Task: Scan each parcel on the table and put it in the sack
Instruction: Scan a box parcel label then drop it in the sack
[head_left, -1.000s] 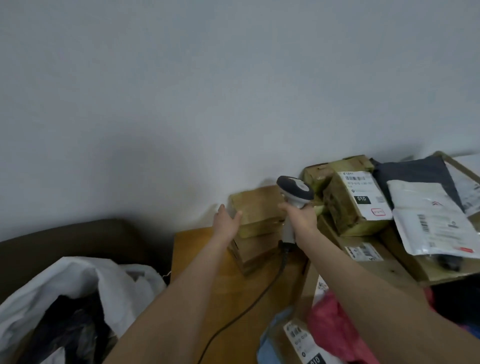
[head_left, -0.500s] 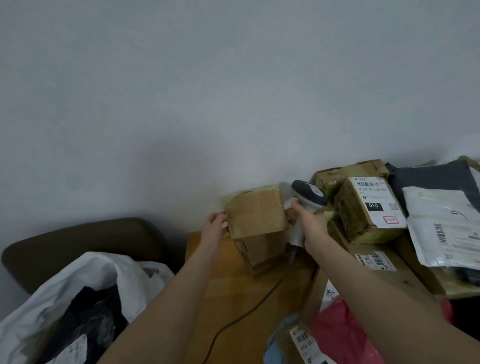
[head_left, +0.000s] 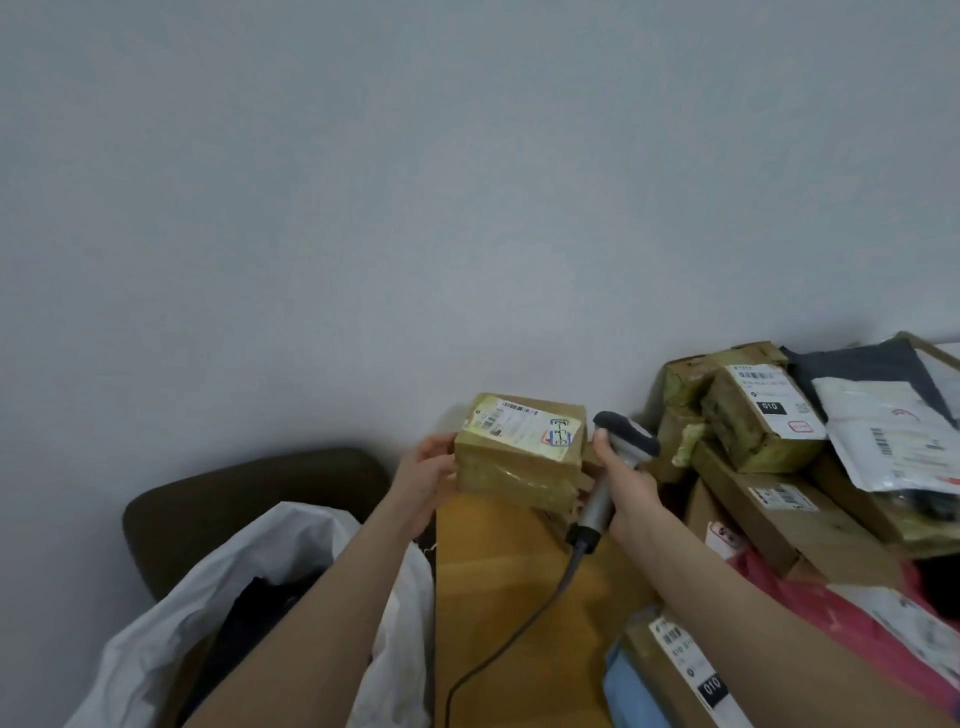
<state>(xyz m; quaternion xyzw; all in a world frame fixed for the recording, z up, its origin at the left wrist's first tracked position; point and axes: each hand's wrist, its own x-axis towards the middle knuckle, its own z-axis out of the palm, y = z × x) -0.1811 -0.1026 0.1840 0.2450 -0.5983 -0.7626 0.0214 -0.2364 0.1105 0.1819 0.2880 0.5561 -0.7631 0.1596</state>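
My left hand (head_left: 423, 480) grips the left side of a small taped cardboard parcel (head_left: 519, 465), held above the wooden table (head_left: 498, 587) with its white shipping label facing up. My right hand (head_left: 626, 483) holds a grey barcode scanner (head_left: 618, 452) just right of the parcel, its head level with the label. The scanner's cable (head_left: 519, 634) trails down over the table. The white sack (head_left: 249, 582) stands open at the lower left, with dark contents inside.
A heap of parcels fills the right: a labelled box (head_left: 758, 415), a long flat box (head_left: 789, 519), white and grey mailers (head_left: 893, 431), a pink bag (head_left: 841, 618), and a box on a blue packet (head_left: 675, 670). A brown chair back (head_left: 249, 493) stands behind the sack. A plain wall rises ahead.
My left hand has lifted the small parcel off the box under it and turned it so its label faces up. The scanner has swung level beside it.
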